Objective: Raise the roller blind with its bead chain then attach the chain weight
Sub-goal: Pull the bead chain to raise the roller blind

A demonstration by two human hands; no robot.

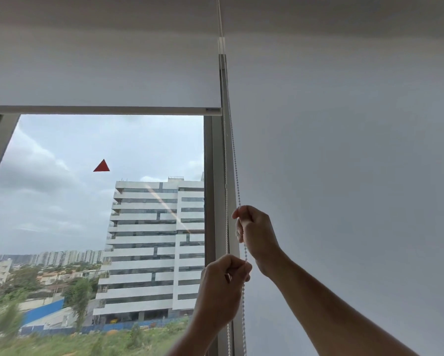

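The white bead chain (pixel 235 173) hangs in two strands along the window frame (pixel 217 176), just right of the glass. The right hand (pixel 256 235) is raised, fist closed around the right strand, forearm reaching up from the lower right. Below it, the left hand (pixel 222 283) pinches the chain between thumb and curled fingers, touching both strands. The roller blind (pixel 100 73), pale grey, is partly raised; its bottom bar (pixel 100 109) sits across the upper window. A small label at the bar's right end is too small to read. A red triangle sticker (pixel 101 166) sits on the glass.
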